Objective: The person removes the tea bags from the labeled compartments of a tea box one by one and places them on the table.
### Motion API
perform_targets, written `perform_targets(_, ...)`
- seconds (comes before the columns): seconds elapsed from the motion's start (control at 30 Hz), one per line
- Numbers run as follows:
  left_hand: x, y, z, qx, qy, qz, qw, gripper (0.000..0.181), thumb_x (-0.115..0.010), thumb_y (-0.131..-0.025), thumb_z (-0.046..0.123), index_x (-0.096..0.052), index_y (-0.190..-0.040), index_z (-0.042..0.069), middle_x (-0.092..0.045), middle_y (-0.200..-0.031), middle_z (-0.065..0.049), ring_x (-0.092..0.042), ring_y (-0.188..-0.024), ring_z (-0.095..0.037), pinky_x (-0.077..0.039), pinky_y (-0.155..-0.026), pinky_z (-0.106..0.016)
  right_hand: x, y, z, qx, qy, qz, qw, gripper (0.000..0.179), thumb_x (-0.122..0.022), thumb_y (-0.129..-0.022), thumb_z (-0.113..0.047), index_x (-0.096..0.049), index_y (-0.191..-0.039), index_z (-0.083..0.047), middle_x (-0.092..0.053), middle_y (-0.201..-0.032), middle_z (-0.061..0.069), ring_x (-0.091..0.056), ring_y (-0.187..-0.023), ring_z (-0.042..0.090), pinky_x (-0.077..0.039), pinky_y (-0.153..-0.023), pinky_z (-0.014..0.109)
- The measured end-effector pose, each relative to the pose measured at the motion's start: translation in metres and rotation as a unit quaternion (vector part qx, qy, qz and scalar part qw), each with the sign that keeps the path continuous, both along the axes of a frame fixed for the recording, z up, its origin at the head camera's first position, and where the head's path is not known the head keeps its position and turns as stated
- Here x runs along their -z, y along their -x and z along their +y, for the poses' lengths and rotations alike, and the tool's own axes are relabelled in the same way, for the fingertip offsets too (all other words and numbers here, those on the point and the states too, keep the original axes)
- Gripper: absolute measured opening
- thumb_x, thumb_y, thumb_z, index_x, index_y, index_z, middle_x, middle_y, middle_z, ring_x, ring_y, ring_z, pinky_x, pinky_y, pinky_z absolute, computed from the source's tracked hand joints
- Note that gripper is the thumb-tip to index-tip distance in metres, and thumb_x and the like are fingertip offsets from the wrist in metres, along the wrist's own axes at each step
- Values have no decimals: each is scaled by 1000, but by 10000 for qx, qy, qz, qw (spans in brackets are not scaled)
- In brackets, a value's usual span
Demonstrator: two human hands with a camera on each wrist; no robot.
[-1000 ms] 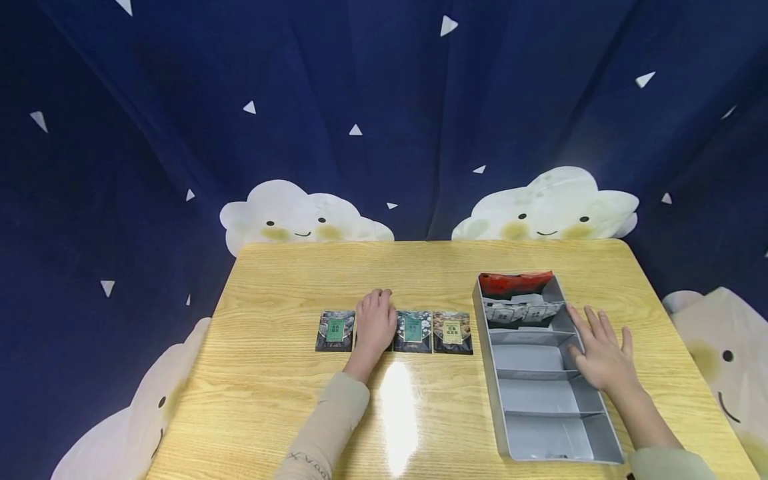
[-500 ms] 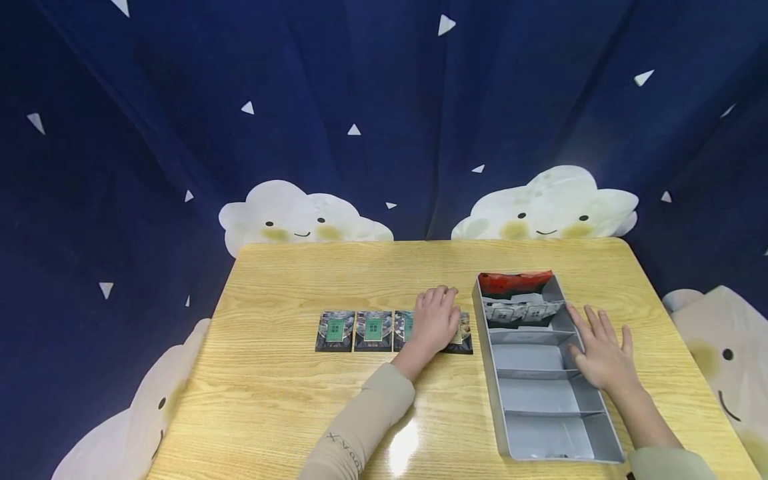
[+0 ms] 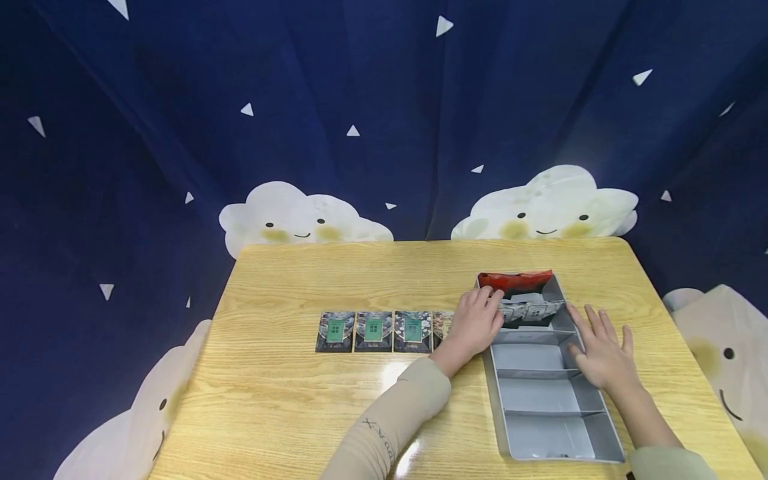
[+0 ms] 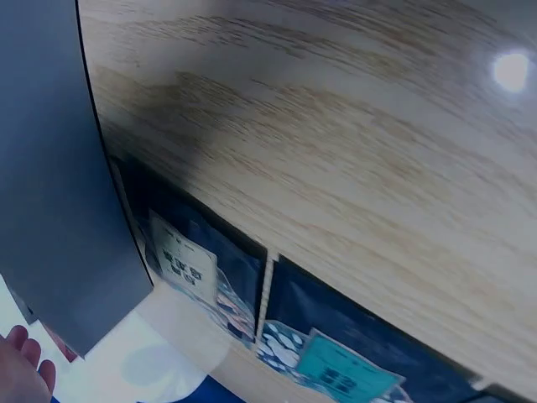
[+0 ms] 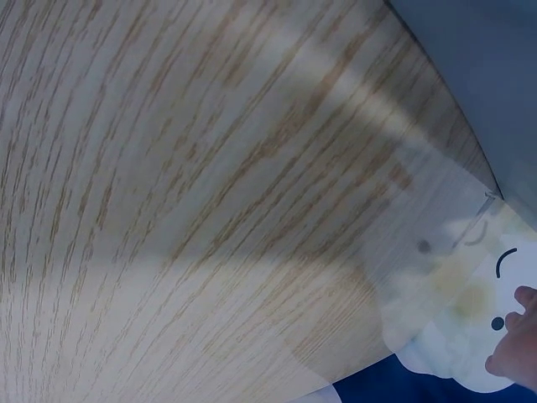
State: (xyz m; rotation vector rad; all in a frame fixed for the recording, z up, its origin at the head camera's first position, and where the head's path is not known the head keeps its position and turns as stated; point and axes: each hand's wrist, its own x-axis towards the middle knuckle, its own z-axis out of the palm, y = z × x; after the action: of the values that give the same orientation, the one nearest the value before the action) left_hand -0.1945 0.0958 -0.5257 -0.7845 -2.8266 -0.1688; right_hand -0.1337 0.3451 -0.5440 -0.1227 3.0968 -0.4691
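Observation:
My left hand (image 3: 476, 323) lies over the left rim of a grey divided box (image 3: 534, 357), its fingertips by the compartment with grey-and-white sachets (image 3: 537, 311). It holds nothing that I can see. My right hand (image 3: 603, 353) rests at the box's right rim, fingers spread, thumb over the edge. Left of the box lie flat dark sachets in a row: three with green labels (image 3: 335, 332) (image 3: 373, 331) (image 3: 413, 331) and one with a yellow label (image 3: 440, 324), partly hidden by my left hand. The left wrist view shows the yellow-labelled sachet (image 4: 197, 260) beside the box wall (image 4: 67, 185).
Red packets (image 3: 515, 284) stand in the box's rear compartment. Three front compartments show bare grey bottoms. All this stands on a wooden table (image 3: 270, 400), with a dark blue curtain (image 3: 384, 80) with clouds and triangles hanging behind it.
My left hand has moved right, from over the second sachet, across the other sachets, to the box's left rim. The sachets stay in their row. My right hand has not moved.

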Motion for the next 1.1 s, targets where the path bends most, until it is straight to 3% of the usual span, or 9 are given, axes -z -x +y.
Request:
perform_targets(0.23, 5, -1, 14, 55, 447, 373, 9983, 40, -39, -95, 39, -41, -133, 27, -41, -128, 6, -38, -114, -10, -30, -97, -27, 0, 1, -1, -26, 38, 10, 10000, 77, -48, -87, -19, -1, -147, -27, -10, -147, 24, 3, -136, 42, 17, -98, 62)
perform_targets(0.47, 7, -2, 23, 129, 672, 402, 9968, 40, -39, -95, 42, -39, -133, 30, -40, -126, 10, -37, -113, -8, -29, -96, -27, -1, 1, -1, -7, 19, 3, 10000, 77, -48, -87, -19, -1, -147, -26, -10, -147, 25, 4, -136, 42, 16, -98, 63)
perform_targets(0.77, 7, -2, 24, 319, 705, 469, 9959, 33, -40, -95, 38, -42, -127, 29, -44, -117, 12, -41, -106, -7, -31, -92, -26, -3, 0, -1, 21, 38, -3, 10000, 77, -48, -87, -19, 0, -147, -27, -11, -146, 25, 3, -136, 42, 16, -98, 63)
perform_targets(1.1, 10, -4, 24, 213, 642, 439, 9967, 28, -41, -95, 37, -49, -121, 31, -46, -112, 12, -41, -100, -7, -30, -90, -27, -2, -1, -1, 20, 68, -34, 10000, 77, -48, -87, -19, -1, -147, -26, -11, -147, 25, 5, -136, 41, 18, -98, 61)
